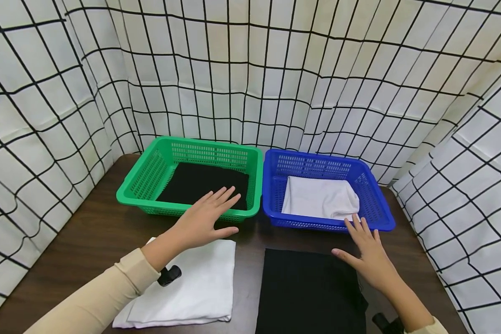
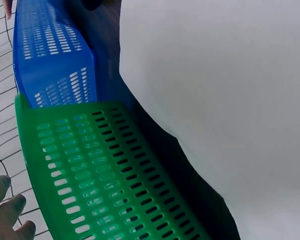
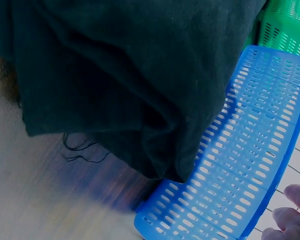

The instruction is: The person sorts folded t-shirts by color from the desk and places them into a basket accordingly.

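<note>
My left hand hovers with fingers spread over the front rim of the green basket. A folded black cloth lies in that basket. Below the same hand, a folded white cloth rests on the table. My right hand, fingers extended and holding nothing, is by the front rim of the blue basket, which contains a folded white cloth. Left of that hand is a black cloth on the table; loose threads hang from its edge in the right wrist view.
Both baskets stand side by side at the back of the brown table. Behind and at both sides rises a black wire grid backed with white sheeting. A black wrist strap piece shows below the left cuff.
</note>
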`<state>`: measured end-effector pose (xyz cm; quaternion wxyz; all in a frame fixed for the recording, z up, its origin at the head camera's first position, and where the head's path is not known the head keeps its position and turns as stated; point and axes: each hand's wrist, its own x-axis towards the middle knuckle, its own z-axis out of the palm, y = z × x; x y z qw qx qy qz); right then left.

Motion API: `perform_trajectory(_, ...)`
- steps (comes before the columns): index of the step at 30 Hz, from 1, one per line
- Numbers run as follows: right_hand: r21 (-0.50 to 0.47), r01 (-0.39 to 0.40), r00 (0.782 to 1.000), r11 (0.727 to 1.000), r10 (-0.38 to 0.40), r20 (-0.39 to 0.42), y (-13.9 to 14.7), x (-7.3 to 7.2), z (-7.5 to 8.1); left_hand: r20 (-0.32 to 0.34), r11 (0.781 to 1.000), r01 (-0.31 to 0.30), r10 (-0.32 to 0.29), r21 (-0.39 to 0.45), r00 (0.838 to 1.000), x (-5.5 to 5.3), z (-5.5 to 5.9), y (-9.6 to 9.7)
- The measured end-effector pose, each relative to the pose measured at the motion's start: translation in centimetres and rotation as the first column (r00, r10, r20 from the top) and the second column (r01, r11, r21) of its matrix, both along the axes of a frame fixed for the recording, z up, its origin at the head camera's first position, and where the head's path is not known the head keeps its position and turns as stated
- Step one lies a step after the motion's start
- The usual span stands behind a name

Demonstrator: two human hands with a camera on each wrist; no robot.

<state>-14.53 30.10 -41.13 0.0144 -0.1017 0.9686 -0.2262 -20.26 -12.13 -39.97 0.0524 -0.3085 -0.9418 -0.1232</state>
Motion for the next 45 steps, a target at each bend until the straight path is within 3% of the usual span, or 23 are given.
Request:
perform_trajectory(10, -0.016, -0.012, 0.999, 1.000, 0.011, -0.034, -0.5, 0.7, 0.3, -0.012, 1.000, 0.022, -0.022, 0.017, 1.000, 0.4, 0.1, 0.7)
perform_trajectory(32, -0.043, -0.033, 0.999, 0.999, 0.034, 0.026, -1.6, 2.3, 0.0, -0.052, 0.991, 0.133, -0.132, 0.020, 0.990, 1.8, -0.7, 2.6)
perform_trajectory(45, -0.045, -0.056, 0.998, 0.997, 0.057, 0.033, -2.5, 2.8, -0.4, -0.033, 0.985, 0.172, -0.172, 0.021, 0.985, 2.5, -1.2, 3.8)
